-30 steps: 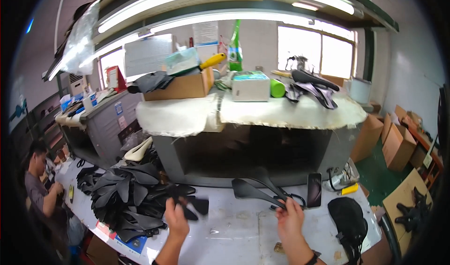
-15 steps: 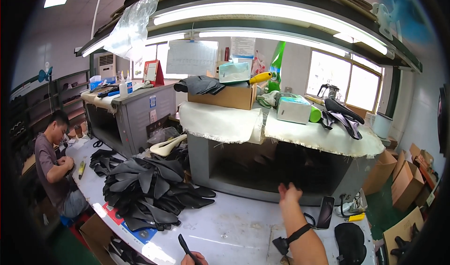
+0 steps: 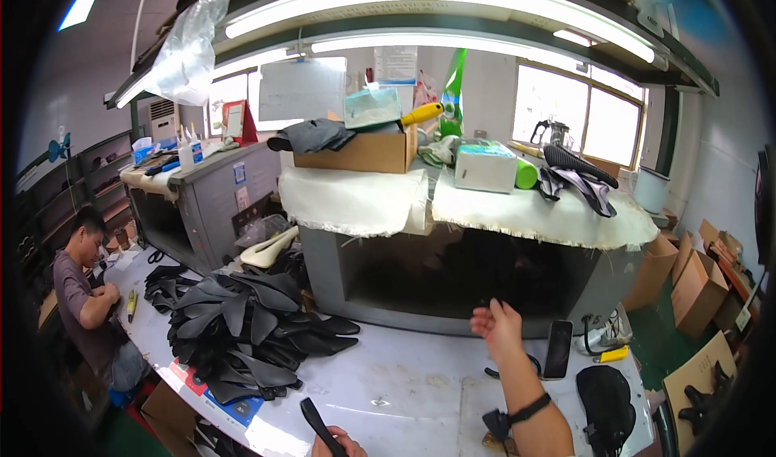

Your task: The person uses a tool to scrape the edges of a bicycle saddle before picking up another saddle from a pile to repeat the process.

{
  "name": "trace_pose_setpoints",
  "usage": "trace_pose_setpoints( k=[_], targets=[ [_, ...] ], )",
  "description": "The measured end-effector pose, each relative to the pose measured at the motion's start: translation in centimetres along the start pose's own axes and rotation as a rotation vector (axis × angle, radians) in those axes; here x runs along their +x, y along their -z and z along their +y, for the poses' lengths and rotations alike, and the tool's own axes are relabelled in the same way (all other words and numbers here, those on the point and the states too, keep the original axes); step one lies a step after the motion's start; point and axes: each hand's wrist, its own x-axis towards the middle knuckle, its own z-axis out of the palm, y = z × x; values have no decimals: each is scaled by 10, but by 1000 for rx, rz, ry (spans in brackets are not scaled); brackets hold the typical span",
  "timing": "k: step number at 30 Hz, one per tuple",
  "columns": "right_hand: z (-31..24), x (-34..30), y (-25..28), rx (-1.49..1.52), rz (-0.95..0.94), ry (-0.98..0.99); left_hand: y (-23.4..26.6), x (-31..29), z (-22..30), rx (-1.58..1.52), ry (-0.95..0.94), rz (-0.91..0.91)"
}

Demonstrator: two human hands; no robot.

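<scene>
Wide head-height view down across bench (image 3: pixel 404 404)

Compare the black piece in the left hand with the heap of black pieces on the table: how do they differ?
The held piece is single, while the heap has many overlapping pieces. The held piece slants in the left hand's grip; the heap lies on the table, its pieces pointing various ways. The heap is far bulkier than the held piece. Both are black.

"what of yours is cut off?"
"the lower edge cuts my left hand (image 3: pixel 349 444) and the black piece (image 3: pixel 321 426) it grips."
"and hidden?"
"my right forearm (image 3: pixel 525 388) covers part of a black loop (image 3: pixel 537 363); inside the dark opening (image 3: pixel 396 272), it's too dim to tell."
</scene>
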Motion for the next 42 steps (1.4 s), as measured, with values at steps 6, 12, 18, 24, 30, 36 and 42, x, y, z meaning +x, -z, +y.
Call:
trace_pose_setpoints(
  k=[6, 12, 18, 24, 30, 36, 42],
  targets=[
    [0, -117, 87, 39, 49, -217, -6, 7, 14, -215, 173, -30],
    [30, -193, 79, -1023, -122, 467, -17, 14, 6, -246, 343, -11],
    [20, -302, 52, -1343, -804, 279, 3, 18, -13, -449, 533, -168],
    [16, -332, 55, -1362, -763, 236, -17, 10, -24, -190, 799, -108],
    [-36, -322, 20, -650, -391, 109, -139, -21, -7, 1193, -399, -482],
    [-29, -305, 10, -821, -294, 513, -157, -27, -2, 1233, -671, -685],
    [-35, -302, 9, -781, -430, 518, -146, -25, 1, 1211, -329, -576]
  ],
)
